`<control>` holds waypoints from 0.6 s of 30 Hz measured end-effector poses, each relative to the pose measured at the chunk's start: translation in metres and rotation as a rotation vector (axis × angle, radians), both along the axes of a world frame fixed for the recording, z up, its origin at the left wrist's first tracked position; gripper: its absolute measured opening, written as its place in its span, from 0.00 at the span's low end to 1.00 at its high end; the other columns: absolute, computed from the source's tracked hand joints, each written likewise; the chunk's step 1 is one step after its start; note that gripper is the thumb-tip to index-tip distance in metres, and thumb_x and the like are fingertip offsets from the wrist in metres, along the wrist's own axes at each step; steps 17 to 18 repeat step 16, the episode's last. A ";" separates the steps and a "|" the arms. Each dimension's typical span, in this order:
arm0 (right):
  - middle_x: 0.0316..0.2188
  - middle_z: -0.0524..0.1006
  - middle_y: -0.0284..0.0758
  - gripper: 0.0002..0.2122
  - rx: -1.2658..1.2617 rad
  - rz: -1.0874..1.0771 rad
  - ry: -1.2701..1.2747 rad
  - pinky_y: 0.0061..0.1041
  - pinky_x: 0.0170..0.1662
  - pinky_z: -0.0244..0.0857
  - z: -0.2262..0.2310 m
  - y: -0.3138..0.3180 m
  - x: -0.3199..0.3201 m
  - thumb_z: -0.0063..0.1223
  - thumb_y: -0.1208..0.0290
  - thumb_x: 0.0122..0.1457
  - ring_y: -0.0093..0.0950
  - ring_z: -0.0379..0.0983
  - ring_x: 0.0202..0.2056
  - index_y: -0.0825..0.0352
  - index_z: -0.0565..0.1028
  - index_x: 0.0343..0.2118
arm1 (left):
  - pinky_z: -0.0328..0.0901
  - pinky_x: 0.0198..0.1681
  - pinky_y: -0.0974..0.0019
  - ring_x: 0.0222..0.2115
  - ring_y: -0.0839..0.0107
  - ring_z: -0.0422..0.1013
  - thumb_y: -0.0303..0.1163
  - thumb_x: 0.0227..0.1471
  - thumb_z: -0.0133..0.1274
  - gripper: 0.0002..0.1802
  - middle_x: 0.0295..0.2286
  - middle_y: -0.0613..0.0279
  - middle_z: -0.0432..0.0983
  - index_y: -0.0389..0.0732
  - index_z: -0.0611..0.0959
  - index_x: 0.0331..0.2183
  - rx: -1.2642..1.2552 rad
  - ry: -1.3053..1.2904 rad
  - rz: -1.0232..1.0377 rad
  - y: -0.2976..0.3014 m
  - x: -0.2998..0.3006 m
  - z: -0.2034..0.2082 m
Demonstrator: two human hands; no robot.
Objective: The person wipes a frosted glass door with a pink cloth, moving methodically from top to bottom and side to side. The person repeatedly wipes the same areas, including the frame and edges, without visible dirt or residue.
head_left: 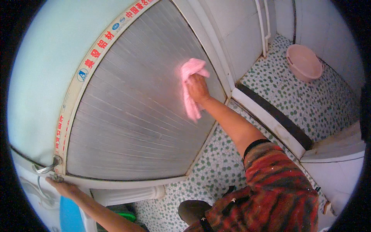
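A bunched pink cloth (190, 104) lies against the grey ribbed panel (135, 104) of a door. My right hand (198, 89) presses on it with the fingers closed round its folds, at the panel's right part. My left hand (65, 188) grips the door's pale frame edge (127, 183) at the lower left, just below the metal handle (47, 167); part of its fingers is hidden. Red printing and blue marks run along the frame's curved strip (87, 73).
A pink basin (304, 62) stands on the green-and-white pebble-patterned floor (278, 89) beyond a raised, dark-topped sill (274, 116). White pipes (264, 27) run down the tiled wall. Near my left forearm are a blue surface (70, 216), a white pedestal (129, 194) and something green (127, 216).
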State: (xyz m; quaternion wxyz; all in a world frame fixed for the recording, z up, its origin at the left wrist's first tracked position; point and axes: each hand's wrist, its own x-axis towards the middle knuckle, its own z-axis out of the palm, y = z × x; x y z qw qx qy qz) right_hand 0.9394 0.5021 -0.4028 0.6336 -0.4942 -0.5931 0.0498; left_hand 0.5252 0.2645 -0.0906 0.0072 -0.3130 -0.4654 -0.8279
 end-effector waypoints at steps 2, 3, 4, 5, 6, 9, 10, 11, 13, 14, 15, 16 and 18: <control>0.37 0.67 0.50 0.12 0.200 -0.226 0.052 0.38 0.45 0.55 -0.002 0.013 0.003 0.42 0.72 0.51 0.46 0.62 0.41 0.73 0.68 0.37 | 0.54 0.51 0.66 0.47 0.63 0.60 0.54 0.50 0.42 0.39 0.49 0.52 0.61 0.27 0.62 0.49 0.011 -0.018 -0.056 0.000 -0.008 0.000; 0.37 0.68 0.49 0.12 0.247 -0.214 0.092 0.38 0.45 0.55 0.007 0.014 0.002 0.43 0.72 0.50 0.46 0.62 0.41 0.73 0.68 0.37 | 0.53 0.51 0.67 0.48 0.63 0.60 0.55 0.50 0.42 0.39 0.49 0.52 0.60 0.28 0.62 0.50 0.006 -0.036 -0.073 0.000 -0.005 -0.001; 0.37 0.68 0.49 0.12 0.293 -0.202 0.132 0.39 0.45 0.55 0.016 0.016 0.001 0.44 0.72 0.50 0.46 0.63 0.40 0.72 0.68 0.37 | 0.53 0.51 0.67 0.48 0.63 0.60 0.55 0.49 0.43 0.39 0.49 0.52 0.60 0.28 0.62 0.50 0.002 -0.053 -0.090 0.000 -0.005 -0.002; 0.36 0.68 0.48 0.12 0.339 -0.190 0.173 0.39 0.45 0.55 0.024 0.018 0.001 0.44 0.72 0.50 0.46 0.63 0.40 0.72 0.68 0.37 | 0.53 0.51 0.66 0.48 0.63 0.60 0.55 0.49 0.43 0.39 0.49 0.52 0.60 0.28 0.62 0.50 0.007 -0.018 -0.059 0.001 -0.010 -0.002; 0.36 0.70 0.48 0.12 0.363 -0.113 0.107 0.40 0.44 0.56 0.038 0.030 0.011 0.44 0.73 0.50 0.46 0.64 0.39 0.72 0.68 0.37 | 0.53 0.51 0.66 0.48 0.64 0.60 0.55 0.49 0.43 0.39 0.49 0.53 0.60 0.29 0.62 0.50 0.014 0.017 -0.027 0.001 -0.019 -0.003; 0.36 0.70 0.48 0.12 0.470 -0.072 -0.015 0.40 0.44 0.58 0.129 0.046 0.024 0.43 0.73 0.50 0.46 0.65 0.40 0.71 0.68 0.37 | 0.53 0.51 0.66 0.47 0.63 0.60 0.55 0.49 0.43 0.39 0.49 0.53 0.60 0.29 0.62 0.50 0.016 0.025 -0.059 -0.004 -0.044 -0.003; 0.36 0.70 0.48 0.12 0.458 -0.073 -0.072 0.40 0.44 0.58 0.164 0.048 0.030 0.43 0.74 0.50 0.46 0.65 0.40 0.71 0.68 0.37 | 0.53 0.51 0.66 0.47 0.63 0.60 0.55 0.49 0.43 0.39 0.49 0.53 0.60 0.30 0.62 0.50 0.012 0.010 -0.095 -0.005 -0.047 -0.004; 0.36 0.70 0.48 0.12 0.469 -0.072 -0.082 0.40 0.43 0.58 0.197 0.052 0.041 0.44 0.74 0.50 0.46 0.65 0.40 0.70 0.67 0.38 | 0.53 0.51 0.66 0.47 0.62 0.60 0.54 0.49 0.43 0.39 0.49 0.53 0.60 0.30 0.62 0.50 0.015 0.020 -0.057 -0.003 -0.044 -0.003; 0.37 0.69 0.47 0.13 0.547 -0.160 -0.129 0.40 0.43 0.58 0.218 0.066 0.054 0.45 0.73 0.49 0.46 0.64 0.41 0.68 0.66 0.39 | 0.54 0.51 0.65 0.47 0.62 0.60 0.54 0.49 0.43 0.39 0.49 0.53 0.60 0.29 0.62 0.50 0.017 0.029 0.025 -0.001 -0.019 -0.006; 0.39 0.69 0.46 0.13 0.616 -0.251 -0.170 0.40 0.44 0.57 0.217 0.072 0.057 0.45 0.73 0.49 0.46 0.63 0.42 0.66 0.66 0.40 | 0.54 0.50 0.65 0.47 0.62 0.60 0.54 0.49 0.43 0.39 0.49 0.53 0.60 0.29 0.62 0.50 -0.030 -0.070 0.023 0.001 0.010 -0.005; 0.40 0.68 0.46 0.14 0.690 -0.333 -0.199 0.40 0.44 0.57 0.214 0.076 0.058 0.45 0.73 0.49 0.45 0.63 0.43 0.65 0.66 0.40 | 0.54 0.51 0.65 0.47 0.62 0.60 0.54 0.48 0.44 0.39 0.49 0.53 0.60 0.30 0.62 0.51 -0.024 0.030 0.029 0.000 -0.011 -0.008; 0.40 0.68 0.46 0.14 0.685 -0.318 -0.197 0.40 0.44 0.57 0.210 0.078 0.054 0.45 0.73 0.49 0.45 0.63 0.43 0.65 0.66 0.40 | 0.53 0.51 0.65 0.48 0.62 0.60 0.54 0.48 0.45 0.40 0.49 0.53 0.61 0.31 0.62 0.51 -0.018 0.137 0.038 -0.004 -0.077 -0.011; 0.40 0.68 0.46 0.14 0.685 -0.318 -0.197 0.40 0.44 0.57 0.210 0.078 0.054 0.45 0.73 0.49 0.45 0.63 0.43 0.65 0.66 0.40 | 0.53 0.51 0.65 0.48 0.62 0.60 0.54 0.48 0.45 0.40 0.49 0.53 0.61 0.31 0.62 0.51 -0.018 0.137 0.038 -0.004 -0.077 -0.011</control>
